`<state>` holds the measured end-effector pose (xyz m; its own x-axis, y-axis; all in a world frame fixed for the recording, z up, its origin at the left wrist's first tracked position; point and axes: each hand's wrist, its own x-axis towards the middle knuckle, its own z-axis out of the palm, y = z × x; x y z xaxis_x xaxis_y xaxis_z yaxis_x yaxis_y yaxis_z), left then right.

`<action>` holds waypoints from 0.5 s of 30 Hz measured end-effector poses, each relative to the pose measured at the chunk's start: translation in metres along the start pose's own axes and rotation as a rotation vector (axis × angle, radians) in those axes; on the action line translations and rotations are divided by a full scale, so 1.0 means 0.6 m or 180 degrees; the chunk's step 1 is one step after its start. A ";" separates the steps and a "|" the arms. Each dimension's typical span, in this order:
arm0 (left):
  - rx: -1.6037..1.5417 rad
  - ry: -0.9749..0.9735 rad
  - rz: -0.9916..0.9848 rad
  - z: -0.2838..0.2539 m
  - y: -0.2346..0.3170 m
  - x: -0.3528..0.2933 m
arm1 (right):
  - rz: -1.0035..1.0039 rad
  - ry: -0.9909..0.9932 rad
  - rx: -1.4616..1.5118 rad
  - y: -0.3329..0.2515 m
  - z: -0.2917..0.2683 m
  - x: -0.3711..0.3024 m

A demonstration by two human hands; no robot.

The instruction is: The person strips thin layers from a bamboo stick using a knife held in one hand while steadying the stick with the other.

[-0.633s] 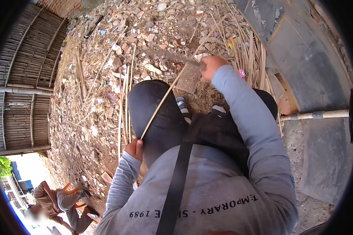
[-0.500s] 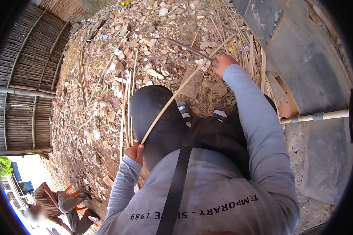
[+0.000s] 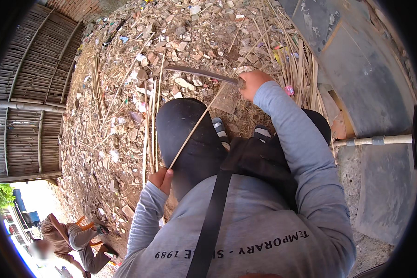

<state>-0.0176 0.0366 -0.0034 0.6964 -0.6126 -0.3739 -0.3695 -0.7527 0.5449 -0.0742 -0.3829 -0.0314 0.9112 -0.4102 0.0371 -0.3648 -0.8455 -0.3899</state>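
Note:
My left hand (image 3: 161, 179), beside my left knee, pinches the near end of a long, thin bamboo strip (image 3: 195, 127). The strip slants up across my dark trouser leg to the far right, passing by the blade. My right hand (image 3: 256, 84), held out over the ground beyond my feet, is closed round the handle of a machete (image 3: 199, 71). Its long, dark, slightly curved blade points left and crosses the strip close to the handle. Whether blade and strip touch there I cannot tell.
Several split bamboo strips (image 3: 147, 132) lie left of my knee, with a bundle (image 3: 306, 76) at the far right. Rubble (image 3: 185, 51) covers the ground. Grey panels (image 3: 370, 92) stand right, a bamboo wall (image 3: 28, 55) left. Another person (image 3: 74, 238) sits at the lower left.
My right hand has moved a little left and nearer, and the machete blade has swung further left, showing more of its flat. My left hand keeps its hold on the strip, almost in place.

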 end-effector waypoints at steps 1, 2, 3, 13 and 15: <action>-0.0003 0.0010 -0.0005 0.000 -0.003 0.000 | -0.0011 0.0000 0.0000 -0.004 0.000 -0.002; -0.0054 0.0079 -0.0009 0.003 -0.008 -0.001 | -0.0109 -0.0279 0.0025 -0.027 -0.016 -0.008; -0.0103 0.0133 -0.0006 0.006 -0.013 -0.001 | -0.0189 -0.0560 0.0048 -0.040 -0.026 -0.013; -0.0381 -0.0014 -0.0108 0.007 -0.028 0.007 | 0.0042 -0.0048 0.0272 -0.006 -0.001 0.002; -0.0317 -0.0003 -0.0148 0.011 -0.027 0.001 | 0.0008 -0.0264 0.0216 -0.041 -0.026 -0.014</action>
<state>-0.0152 0.0467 -0.0171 0.7108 -0.5778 -0.4011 -0.2738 -0.7526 0.5989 -0.0758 -0.3642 -0.0078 0.9241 -0.3802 -0.0393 -0.3558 -0.8182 -0.4515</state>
